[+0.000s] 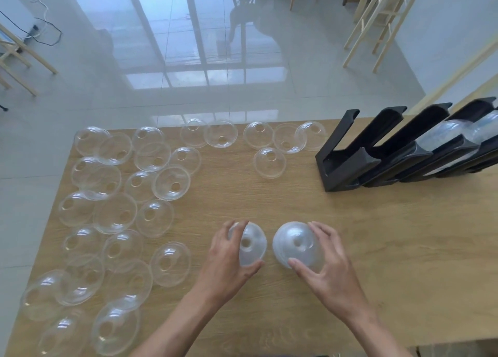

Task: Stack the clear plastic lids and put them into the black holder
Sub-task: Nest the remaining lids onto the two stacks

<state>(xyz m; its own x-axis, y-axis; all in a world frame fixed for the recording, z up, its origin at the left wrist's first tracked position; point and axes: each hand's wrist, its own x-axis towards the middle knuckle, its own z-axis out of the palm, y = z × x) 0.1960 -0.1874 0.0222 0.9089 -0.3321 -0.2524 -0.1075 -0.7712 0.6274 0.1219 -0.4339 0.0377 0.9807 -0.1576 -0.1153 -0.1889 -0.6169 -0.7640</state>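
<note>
The left hand (229, 257) grips a dome lid (252, 245), fingers curled over its far edge and thumb under its near edge. The right hand (327, 265) grips a cloudier dome (297, 245), which looks like a stack of several nested lids, fingers over the far side and thumb on the near rim. Both are held just above the wooden table (363, 249), close side by side with a narrow gap between them.

Each dome shows its straw hole toward the camera, so their axes point up and toward the person, roughly parallel. My judgement is that the coming move is to nest the left lid onto the right stack, a short sideways shift with the holes kept in line.

The black holder (347, 165) stands well away at the table's far right, nearer the right hand. It has 4 sloping channels, whose long axes run from the near left up to the far right; the 2 rightmost already hold lid stacks (442, 134). Many loose lids (116, 214) lie at the left and far side.
</note>
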